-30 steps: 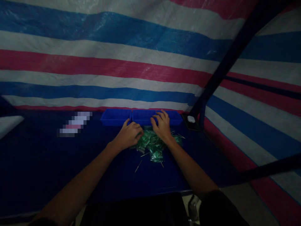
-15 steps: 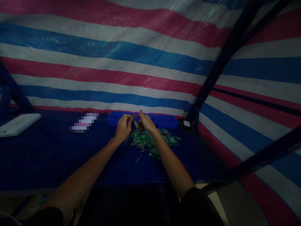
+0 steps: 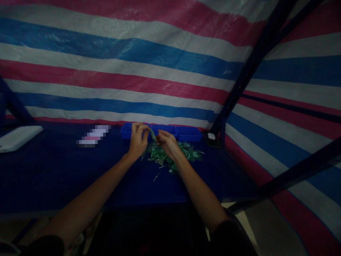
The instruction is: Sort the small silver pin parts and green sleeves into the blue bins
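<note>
On the blue worktop, a thin metal pin lies nearest, before a heap of green plastic packets. Above its far left side, the left hand pinches a green packet, best held lightly by its edge; the right hand curls alongside, its grip unclear, with three blue plastic bins beyond.

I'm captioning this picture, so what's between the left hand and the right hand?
A small green packet-like item sits between the left hand and the right hand, in the head view.
</note>
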The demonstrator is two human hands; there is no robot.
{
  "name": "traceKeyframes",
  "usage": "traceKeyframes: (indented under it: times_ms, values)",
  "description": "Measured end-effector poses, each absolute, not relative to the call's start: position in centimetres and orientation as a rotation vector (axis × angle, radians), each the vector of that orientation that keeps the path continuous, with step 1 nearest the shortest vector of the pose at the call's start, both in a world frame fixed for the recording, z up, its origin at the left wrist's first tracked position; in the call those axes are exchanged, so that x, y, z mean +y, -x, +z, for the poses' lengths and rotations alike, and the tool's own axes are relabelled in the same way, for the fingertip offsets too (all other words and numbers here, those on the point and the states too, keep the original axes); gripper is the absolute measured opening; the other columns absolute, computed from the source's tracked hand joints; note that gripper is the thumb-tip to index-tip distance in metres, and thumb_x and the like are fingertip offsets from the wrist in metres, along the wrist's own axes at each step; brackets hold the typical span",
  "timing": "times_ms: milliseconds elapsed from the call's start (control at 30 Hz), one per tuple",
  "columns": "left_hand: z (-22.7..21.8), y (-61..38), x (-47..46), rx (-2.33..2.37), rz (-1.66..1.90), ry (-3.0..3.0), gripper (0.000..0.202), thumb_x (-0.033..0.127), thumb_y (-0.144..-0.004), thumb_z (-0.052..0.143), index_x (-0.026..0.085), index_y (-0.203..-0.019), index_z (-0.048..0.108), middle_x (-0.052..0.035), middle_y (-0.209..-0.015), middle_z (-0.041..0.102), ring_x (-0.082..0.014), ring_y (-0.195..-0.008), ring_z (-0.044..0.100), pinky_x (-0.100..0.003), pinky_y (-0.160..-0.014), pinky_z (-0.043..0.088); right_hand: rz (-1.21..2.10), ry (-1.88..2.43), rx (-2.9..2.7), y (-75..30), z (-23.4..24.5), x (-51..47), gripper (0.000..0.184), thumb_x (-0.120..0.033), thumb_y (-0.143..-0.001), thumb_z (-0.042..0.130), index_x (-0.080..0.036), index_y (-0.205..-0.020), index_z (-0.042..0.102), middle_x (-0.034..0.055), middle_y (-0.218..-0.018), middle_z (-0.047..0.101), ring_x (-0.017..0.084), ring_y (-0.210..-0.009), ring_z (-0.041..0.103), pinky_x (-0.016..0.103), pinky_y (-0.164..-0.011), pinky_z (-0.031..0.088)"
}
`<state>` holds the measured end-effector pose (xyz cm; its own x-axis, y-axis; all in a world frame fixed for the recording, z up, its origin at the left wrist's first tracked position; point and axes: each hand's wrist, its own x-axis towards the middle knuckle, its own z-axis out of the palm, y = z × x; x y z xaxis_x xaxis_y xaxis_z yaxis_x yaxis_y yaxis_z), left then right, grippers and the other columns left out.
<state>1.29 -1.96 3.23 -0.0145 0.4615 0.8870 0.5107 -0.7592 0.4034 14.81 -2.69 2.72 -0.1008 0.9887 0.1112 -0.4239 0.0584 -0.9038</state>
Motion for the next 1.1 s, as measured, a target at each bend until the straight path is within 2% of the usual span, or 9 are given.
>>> traceKeyframes:
  times_ms: [133,267,467,533,633,733,867,967,1100]
  values:
    - [3.4,-1.3,-2.2,-1.141,-1.936,2.232,0.009,0.019,-0.085,0.041,0.020,-0.083,0.050,-0.0037,-0.082,0.048,-0.0150,-0.080,0.049,-0.030,-0.069,0.044,1.551,0.712,-1.192,-15.5,3.3,-3.2,0.030,-0.030,-0.067,0.066,-0.016,-0.093,0.058,0.0020,-0.076,0.063,0.009,-0.059,0.056,0.018,-0.044,0.035]
    - [2.8,-1.6,-1.9,-1.151,-2.019,2.324,0.008,0.019,-0.083,0.042,0.019,-0.083,0.050,-0.0030,-0.081,0.052,-0.0145,-0.078,0.051,-0.030,-0.071,0.044,1.520,0.725,-1.175,-15.5,3.4,-3.5,0.036,-0.028,-0.066,0.067,-0.019,-0.099,0.055,0.0006,-0.075,0.063,0.009,-0.057,0.055,0.019,-0.043,0.034]
    - [2.5,-2.1,-1.9,-1.227,-2.254,2.387,0.011,0.018,-0.081,0.042,0.019,-0.090,0.047,-0.0026,-0.084,0.056,-0.0133,-0.078,0.056,-0.029,-0.073,0.046,1.444,0.745,-1.236,-15.3,3.1,-3.0,0.029,-0.033,-0.061,0.069,-0.016,-0.080,0.055,-0.0020,-0.066,0.056,0.008,-0.052,0.051,0.018,-0.042,0.032]
    - [2.7,-2.0,-1.7,-1.213,-2.270,2.393,0.011,0.019,-0.080,0.044,0.019,-0.089,0.049,-0.0040,-0.090,0.057,-0.0145,-0.086,0.056,-0.030,-0.078,0.046,1.280,0.779,-1.256,-15.6,3.3,-2.9,0.026,-0.035,-0.062,0.066,-0.017,-0.076,0.053,-0.0037,-0.062,0.053,0.008,-0.051,0.048,0.019,-0.044,0.032]
    - [2.9,-1.6,-1.1,-1.371,-2.304,2.361,0.014,0.025,-0.077,0.050,0.018,-0.090,0.051,-0.0054,-0.096,0.057,-0.0160,-0.090,0.056,-0.031,-0.078,0.047,0.794,0.918,-1.361,-16.1,3.6,-2.9,0.018,-0.033,-0.068,0.060,-0.017,-0.072,0.053,-0.0036,-0.062,0.050,0.009,-0.055,0.047,0.021,-0.052,0.036]
    - [3.0,-1.0,-0.6,-1.852,-2.363,2.426,0.023,0.037,-0.076,0.052,0.016,-0.085,0.053,-0.0058,-0.086,0.059,-0.0156,-0.077,0.058,-0.029,-0.066,0.049,0.276,1.059,-1.545,-16.3,3.4,-3.1,0.010,-0.027,-0.072,0.055,-0.017,-0.069,0.058,-0.0013,-0.066,0.050,0.011,-0.062,0.046,0.023,-0.061,0.037]
    - [3.3,-0.4,-0.4,-2.442,-2.174,2.850,0.048,0.056,-0.081,0.034,0.015,-0.071,0.057,-0.0072,-0.063,0.059,-0.0151,-0.057,0.056,-0.029,-0.052,0.047,0.110,1.078,-1.841,-15.9,2.8,-3.3,0.012,-0.020,-0.076,0.051,-0.018,-0.074,0.062,0.0000,-0.066,0.053,0.013,-0.063,0.049,0.024,-0.063,0.039]
    - [3.8,0.1,-0.4,-2.436,-2.148,2.939,0.037,0.047,-0.080,0.040,0.016,-0.068,0.056,-0.0072,-0.058,0.059,-0.0151,-0.052,0.055,-0.029,-0.049,0.046,0.085,1.077,-1.925,-15.7,2.4,-3.3,0.015,-0.014,-0.075,0.049,-0.018,-0.078,0.063,0.0023,-0.074,0.059,0.015,-0.072,0.054,0.025,-0.068,0.041]
    - [4.0,0.5,-0.7,-2.432,-2.253,2.862,0.015,0.029,-0.069,0.052,0.015,-0.069,0.057,-0.0057,-0.061,0.060,-0.0142,-0.052,0.056,-0.027,-0.048,0.044,0.080,1.120,-1.904,-15.8,2.5,-3.3,0.026,-0.007,-0.072,0.045,-0.019,-0.082,0.065,0.0041,-0.086,0.064,0.016,-0.083,0.058,0.027,-0.077,0.044]
